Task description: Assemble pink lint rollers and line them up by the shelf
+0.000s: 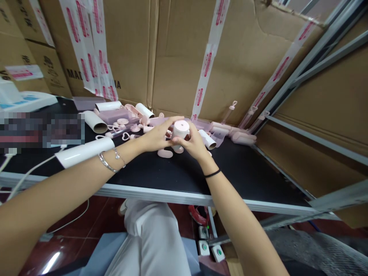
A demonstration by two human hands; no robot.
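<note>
In the head view, both hands are near the middle of the frame, over the black table [161,178]. They hold a small pale pink round thing [179,132] with a flat, round top facing up. The left hand [156,134] is on its left side, with the fingers bent in and closed on it. The right hand [197,143] is on its right side, also curled in and closed on it, with its thumb across the front. A pink oval piece [165,153] lies on the table just below the left hand.

Left of the middle there is a messy bunch of pink parts, with a short white tube [96,122] among them. A longer white tube [84,152] lies closer to the left edge, beside the left arm. Another white tube [207,139] lies just right of the right hand. Farther right, clear sticks with pink loops [229,112] lean up against the big brown box [178,57], which fills the top of the frame. A white power strip [31,101] sits at the left edge. Legs in light pants [156,237] show at the bottom middle.
</note>
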